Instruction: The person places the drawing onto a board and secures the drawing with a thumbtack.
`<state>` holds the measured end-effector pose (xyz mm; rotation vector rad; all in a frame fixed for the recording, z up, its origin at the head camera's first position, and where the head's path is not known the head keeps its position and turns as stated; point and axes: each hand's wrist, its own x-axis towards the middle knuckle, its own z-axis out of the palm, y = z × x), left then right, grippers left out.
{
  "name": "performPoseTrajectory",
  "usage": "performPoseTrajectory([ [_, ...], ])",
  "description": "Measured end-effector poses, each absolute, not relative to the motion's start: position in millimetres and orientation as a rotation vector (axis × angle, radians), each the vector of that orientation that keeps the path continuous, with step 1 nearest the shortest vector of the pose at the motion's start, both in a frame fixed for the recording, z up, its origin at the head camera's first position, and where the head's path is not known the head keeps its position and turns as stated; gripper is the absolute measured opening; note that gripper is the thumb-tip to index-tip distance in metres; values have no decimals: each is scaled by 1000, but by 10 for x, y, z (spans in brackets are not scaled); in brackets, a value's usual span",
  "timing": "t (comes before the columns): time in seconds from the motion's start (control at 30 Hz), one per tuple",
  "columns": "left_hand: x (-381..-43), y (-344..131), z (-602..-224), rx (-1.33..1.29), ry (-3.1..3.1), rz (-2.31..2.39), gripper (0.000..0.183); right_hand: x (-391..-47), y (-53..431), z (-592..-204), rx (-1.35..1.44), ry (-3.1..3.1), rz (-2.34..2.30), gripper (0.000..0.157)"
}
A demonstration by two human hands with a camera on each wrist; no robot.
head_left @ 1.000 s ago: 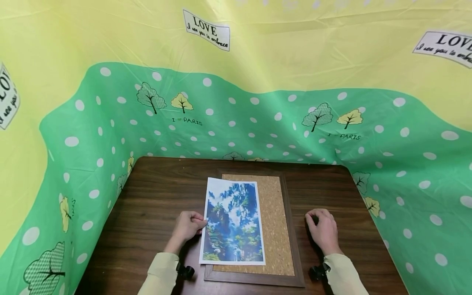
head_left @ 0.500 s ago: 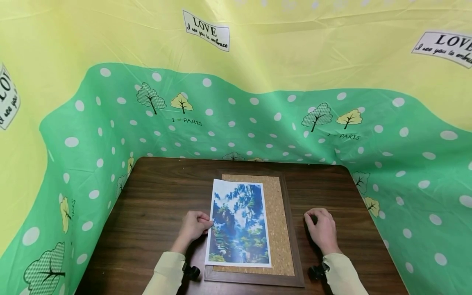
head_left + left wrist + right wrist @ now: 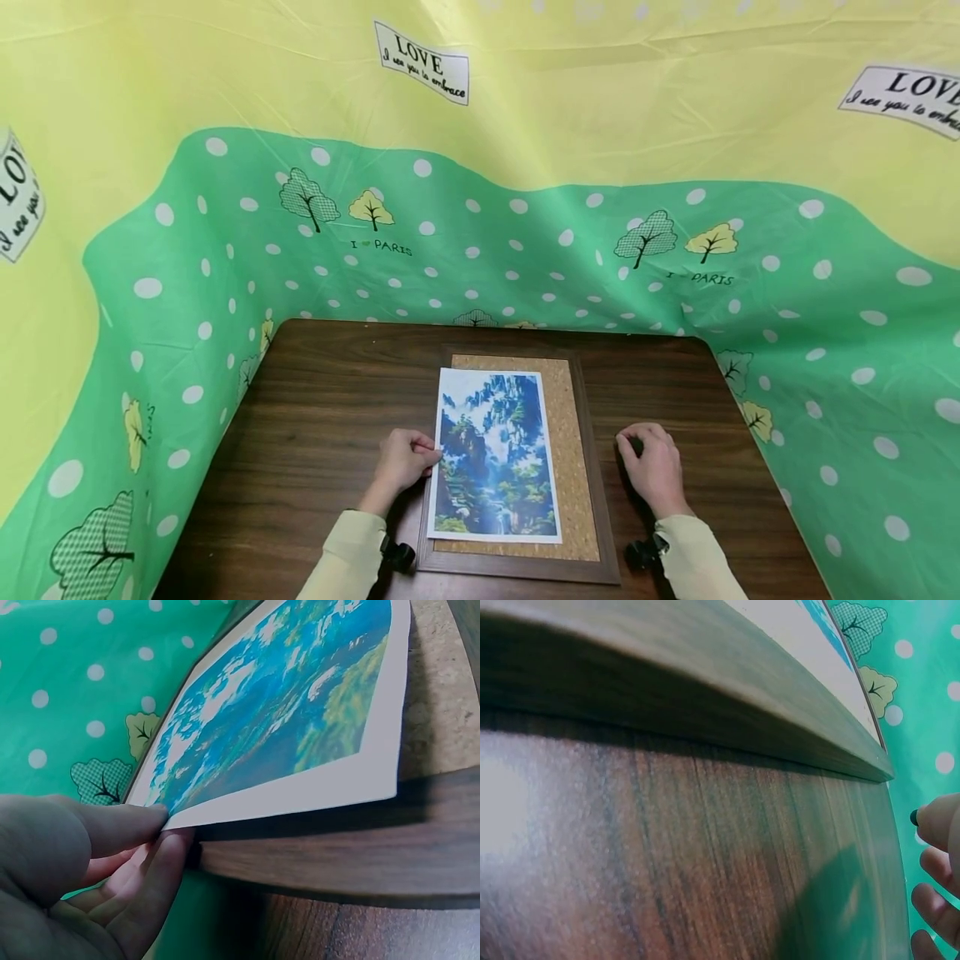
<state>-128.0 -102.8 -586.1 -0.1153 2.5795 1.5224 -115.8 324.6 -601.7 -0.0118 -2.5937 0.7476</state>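
A paper landscape print [image 3: 497, 454], with blue cliffs and a waterfall, lies over much of a wood-framed cork board [image 3: 573, 487]. My left hand [image 3: 405, 458] pinches its left edge between thumb and fingers. In the left wrist view, the thumb presses the top of the print [image 3: 277, 712] and a finger is beneath; the lower corner stands slightly off the frame [image 3: 337, 862]. To the right of the board, my right hand [image 3: 654, 468] rests on the table, fingers loosely curled. At one fingertip in the right wrist view is a small dark spot [image 3: 914, 817], too small to identify.
The dark wood table [image 3: 322, 392] bears the board near its middle. A green and yellow printed cloth [image 3: 480, 233] hangs around the back and sides. Black wrist cameras sit at the left cuff [image 3: 399, 556] and right cuff [image 3: 645, 552].
My left hand has slid the print to the right, so more of it overlaps the cork and less cork shows on the right. My right hand has barely moved.
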Motion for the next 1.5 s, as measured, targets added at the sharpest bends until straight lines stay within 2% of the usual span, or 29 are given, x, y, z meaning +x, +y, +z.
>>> performPoseTrajectory([
  [0.37, -1291, -945, -5805, -30, 2648, 1470, 9, -1179, 3210, -6004, -11, -2584, 749, 6],
  [1.5, -1348, -706, -5815, -10, 2656, 1410, 14, -1267, 3066, -6006, 14, -2630, 795, 7],
])
